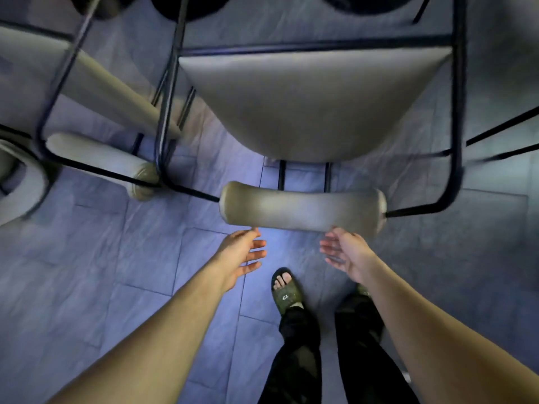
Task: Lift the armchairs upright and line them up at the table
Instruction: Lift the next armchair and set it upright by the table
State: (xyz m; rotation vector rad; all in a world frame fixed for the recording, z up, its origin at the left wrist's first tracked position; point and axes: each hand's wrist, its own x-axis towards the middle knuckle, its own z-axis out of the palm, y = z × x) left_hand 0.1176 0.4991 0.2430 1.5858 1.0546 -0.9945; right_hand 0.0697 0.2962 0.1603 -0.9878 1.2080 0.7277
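Observation:
An armchair with a grey padded seat [306,106] and a black tube frame stands upright right in front of me. Its grey padded backrest [300,207] runs crosswise just above my hands. My left hand [243,252] hovers open just below the backrest's left end, fingers spread, holding nothing. My right hand [347,252] is open below the backrest's right part, palm turned inward, apart from the padding or barely at it. A second armchair [102,91] of the same kind stands to the left, its backrest [102,160] close to the first chair's frame.
Part of a third grey chair [17,182] shows at the left edge. Dark round shapes [180,4] lie along the top edge; I cannot tell what they are. More black frame tubes [501,132] reach in from the right. My feet in dark sandals [285,290] stand on the tiled floor [87,272].

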